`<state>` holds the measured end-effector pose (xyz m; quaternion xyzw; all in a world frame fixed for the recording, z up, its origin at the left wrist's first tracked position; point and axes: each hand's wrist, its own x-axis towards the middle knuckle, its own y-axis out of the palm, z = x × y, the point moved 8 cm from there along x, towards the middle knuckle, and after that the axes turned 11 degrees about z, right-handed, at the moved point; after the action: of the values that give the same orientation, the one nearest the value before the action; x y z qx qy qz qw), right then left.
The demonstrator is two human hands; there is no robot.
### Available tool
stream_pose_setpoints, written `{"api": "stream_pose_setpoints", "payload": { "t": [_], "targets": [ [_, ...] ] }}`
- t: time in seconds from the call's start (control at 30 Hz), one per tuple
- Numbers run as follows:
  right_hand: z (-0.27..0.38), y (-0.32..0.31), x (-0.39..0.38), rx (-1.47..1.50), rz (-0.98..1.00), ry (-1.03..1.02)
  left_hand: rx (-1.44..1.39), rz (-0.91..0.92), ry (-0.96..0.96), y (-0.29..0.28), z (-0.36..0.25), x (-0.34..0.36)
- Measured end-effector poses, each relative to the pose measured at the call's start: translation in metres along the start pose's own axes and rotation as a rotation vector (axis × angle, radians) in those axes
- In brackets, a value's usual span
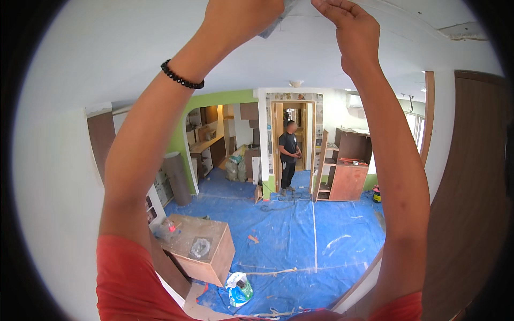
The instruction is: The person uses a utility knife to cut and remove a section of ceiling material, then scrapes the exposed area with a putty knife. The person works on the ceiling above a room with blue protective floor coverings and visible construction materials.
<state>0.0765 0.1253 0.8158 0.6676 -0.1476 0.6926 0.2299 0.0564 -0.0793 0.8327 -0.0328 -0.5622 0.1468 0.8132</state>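
Ceiling (134,48): white, fills upper frame; both arms raised to it.
Floor sheet (300,230): blue, wide open stretch at centre and lower right.
Door (471,203): brown, along right edge.
Cabinet (201,251): wooden, lower left, well apart from shelf unit (345,174) at centre right.
Person (289,158): standing in far doorway, centre.
Left hand (243,18): top centre, wrist bent, clenched on grey sheet (276,24).
Right hand (350,29): top, fingers curled, tips at ceiling; grip cannot be told.
Bracelet (182,77): black beads, left wrist.
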Motion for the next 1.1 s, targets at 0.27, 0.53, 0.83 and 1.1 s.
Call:
{"api": "stream_pose_setpoints", "payload": {
  "t": [0.27,0.53,0.83,1.1],
  "targets": [
    [0.004,-0.004,0.010,0.038,-0.037,-0.050,-0.591,0.033,-0.079,0.027,0.029,-0.001],
    [0.045,0.007,-0.001,-0.358,-0.217,-0.078,-0.269,-0.017,-0.001,0.003,0.023,-0.026],
    [0.036,0.012,0.002,-0.274,-0.216,-0.244,-0.398,0.025,-0.010,-0.005,0.025,-0.035],
    [0.027,0.015,0.003,-0.175,-0.303,-0.312,-0.355,0.039,-0.029,-0.010,0.020,-0.032]
  ]
}}
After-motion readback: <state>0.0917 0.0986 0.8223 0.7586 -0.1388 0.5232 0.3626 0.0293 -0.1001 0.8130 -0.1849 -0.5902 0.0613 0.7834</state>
